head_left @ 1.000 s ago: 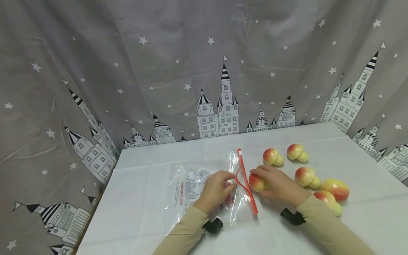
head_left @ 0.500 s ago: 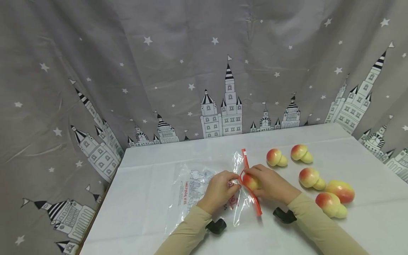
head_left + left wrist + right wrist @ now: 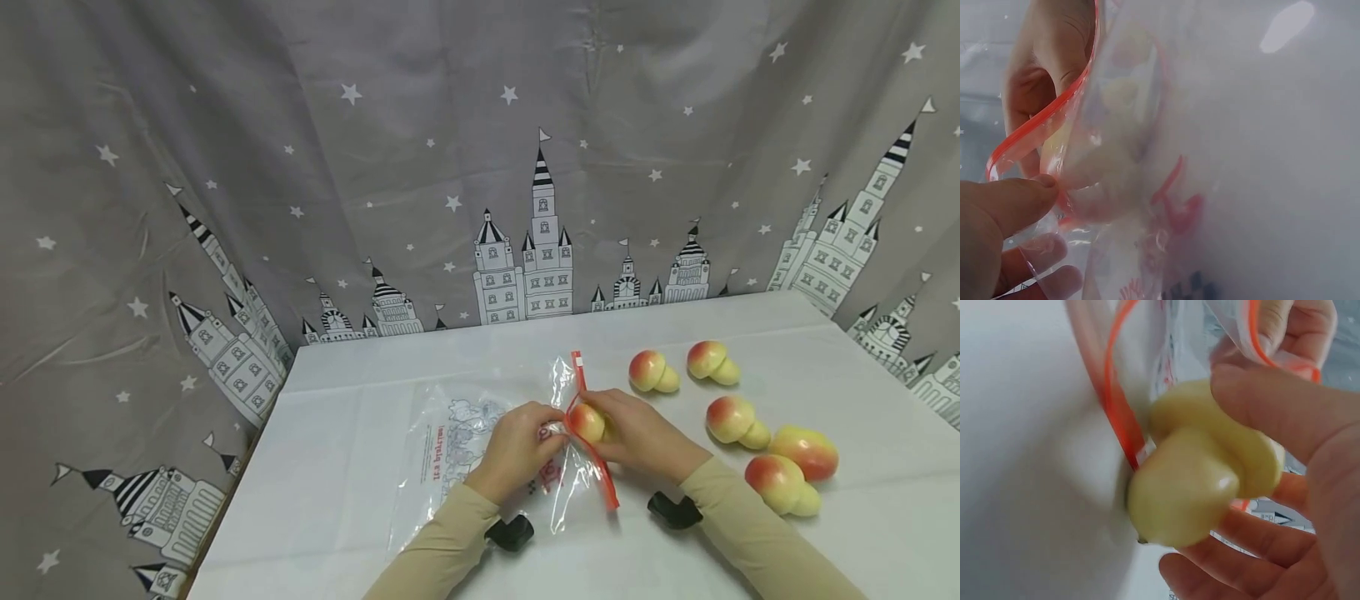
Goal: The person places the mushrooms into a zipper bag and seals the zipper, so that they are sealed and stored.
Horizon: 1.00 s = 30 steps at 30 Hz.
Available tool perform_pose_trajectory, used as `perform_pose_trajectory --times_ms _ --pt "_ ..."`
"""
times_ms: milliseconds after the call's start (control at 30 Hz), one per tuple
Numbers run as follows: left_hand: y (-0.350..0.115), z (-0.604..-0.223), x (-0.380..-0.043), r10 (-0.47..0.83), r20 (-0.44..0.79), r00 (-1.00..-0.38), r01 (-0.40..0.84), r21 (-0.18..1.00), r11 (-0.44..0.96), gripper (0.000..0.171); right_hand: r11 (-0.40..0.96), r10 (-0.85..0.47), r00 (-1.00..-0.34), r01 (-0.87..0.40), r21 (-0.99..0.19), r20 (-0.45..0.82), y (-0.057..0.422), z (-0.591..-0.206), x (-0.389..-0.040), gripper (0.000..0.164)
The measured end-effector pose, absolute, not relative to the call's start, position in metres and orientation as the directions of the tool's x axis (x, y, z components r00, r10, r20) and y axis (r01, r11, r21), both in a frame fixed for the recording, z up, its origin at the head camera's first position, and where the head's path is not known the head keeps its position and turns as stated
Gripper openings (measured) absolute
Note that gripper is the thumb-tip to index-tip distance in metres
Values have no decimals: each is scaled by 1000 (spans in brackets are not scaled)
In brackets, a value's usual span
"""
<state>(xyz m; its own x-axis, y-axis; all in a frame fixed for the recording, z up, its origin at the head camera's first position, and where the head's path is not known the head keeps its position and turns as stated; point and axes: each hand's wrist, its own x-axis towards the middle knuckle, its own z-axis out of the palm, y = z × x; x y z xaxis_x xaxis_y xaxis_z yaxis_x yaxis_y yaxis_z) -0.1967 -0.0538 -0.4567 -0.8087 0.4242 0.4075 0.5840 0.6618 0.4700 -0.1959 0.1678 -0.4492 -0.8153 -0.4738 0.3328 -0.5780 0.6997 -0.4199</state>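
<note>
A clear zip bag [image 3: 480, 442] with a red zip strip [image 3: 606, 487] and printed drawings lies flat, its mouth bowed apart. My left hand [image 3: 517, 450] pinches one edge of the mouth between thumb and fingers, as the left wrist view also shows. At that mouth, my right hand [image 3: 637, 433] holds a mushroom-shaped yellow-and-red piece [image 3: 587, 423]. The right wrist view shows the thumb over this piece [image 3: 1182, 487] and fingers beneath it. In the left wrist view the piece is partly seen through the plastic; how far it sits inside, I cannot tell.
Several similar mushroom-shaped pieces [image 3: 731, 419] lie to the right of my right hand. Among them is an oval yellow-red piece [image 3: 806, 452], touching or close to a neighbour. The white tabletop [image 3: 330, 500] ends at a grey castle-print curtain [image 3: 360, 192] behind.
My right hand has carried the piece leftward, from beside the red strip to the bag's mouth, and the piece has turned slightly. My left hand keeps its pinch on the edge.
</note>
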Motion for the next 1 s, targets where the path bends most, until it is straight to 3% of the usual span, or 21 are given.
perform_pose_trajectory --times_ms 433,1000 --pt "-55 -455 -197 425 414 -805 589 476 653 21 659 -491 -834 -545 -519 252 181 -446 -200 54" --pt "-55 -454 -197 433 436 -789 609 463 644 24 617 -451 -826 -561 -552 336 170 -457 -202 49"
